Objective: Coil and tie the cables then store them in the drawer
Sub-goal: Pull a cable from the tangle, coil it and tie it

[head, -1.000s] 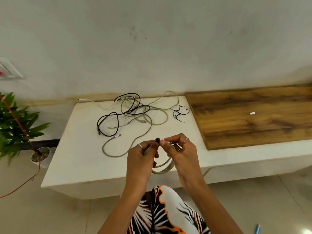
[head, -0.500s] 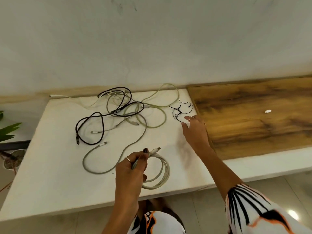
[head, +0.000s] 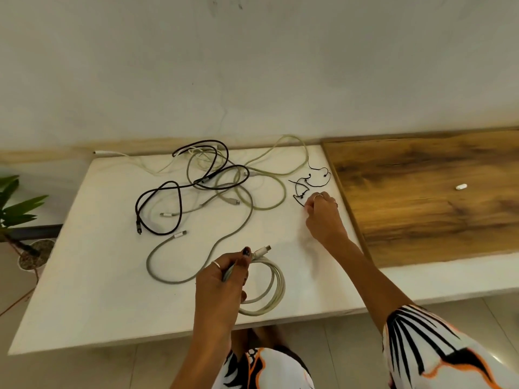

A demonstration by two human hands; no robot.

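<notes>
So my left hand (head: 222,279) grips the coiled white cable (head: 269,287) at lower center, while my right hand (head: 323,217) pinches a thin black tie (head: 302,189) mid-right.

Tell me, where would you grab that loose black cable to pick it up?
I'd take the black cable at its plug end, coming from the near left. That end lies alone on bare white table, while its far loops cross the grey cables, so gripping there would likely drag the tangle along.
</notes>
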